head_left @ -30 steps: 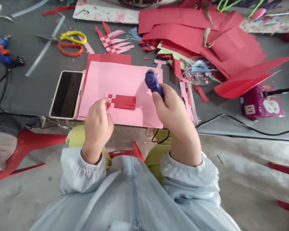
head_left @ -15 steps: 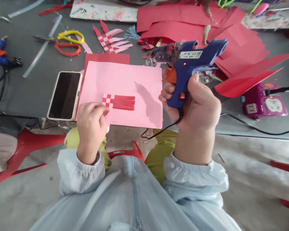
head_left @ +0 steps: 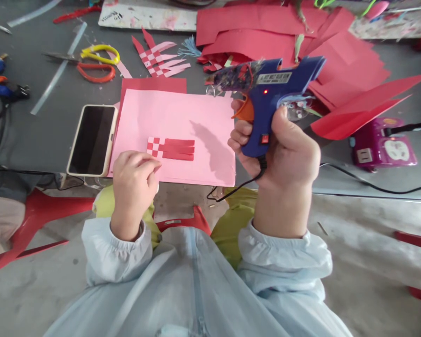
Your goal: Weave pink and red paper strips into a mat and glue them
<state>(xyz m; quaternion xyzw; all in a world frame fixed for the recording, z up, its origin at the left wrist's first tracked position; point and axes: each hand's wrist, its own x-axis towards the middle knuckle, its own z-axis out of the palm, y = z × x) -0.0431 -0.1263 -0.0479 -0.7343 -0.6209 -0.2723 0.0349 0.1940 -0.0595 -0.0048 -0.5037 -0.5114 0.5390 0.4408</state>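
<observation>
Right grip (head_left: 289, 147): wrapped around the handle of a blue plastic glue gun (head_left: 261, 105) with an orange trigger. The thumb lies on the back of the handle, and the fingers curl around the front.
Right arm: reaches forward from the body, with the wrist bent and the hand held up above the bench (head_left: 44, 135).
Glue gun: its messy, dark nose points left. A small red light shines on its side, and a thin black cord (head_left: 240, 188) hangs from the bottom.
Left grip (head_left: 135, 173): the fingers are bent and close together, with the back of the hand up. I cannot tell if they pinch anything.
Woven piece: a small red and pink checked paper patch with red strips (head_left: 171, 149) lies flat, just past the left fingertips.
Under it: a big pink paper sheet (head_left: 147, 112), on top of a red paper sheet (head_left: 154, 84).
Left side: a black-screened phone in a pale case (head_left: 93, 140) lies beside the sheets. Farther off are metal scissors with yellow and red handles (head_left: 77, 59).
Right side: a purple plastic power block (head_left: 381, 145) sits on the bench.
</observation>
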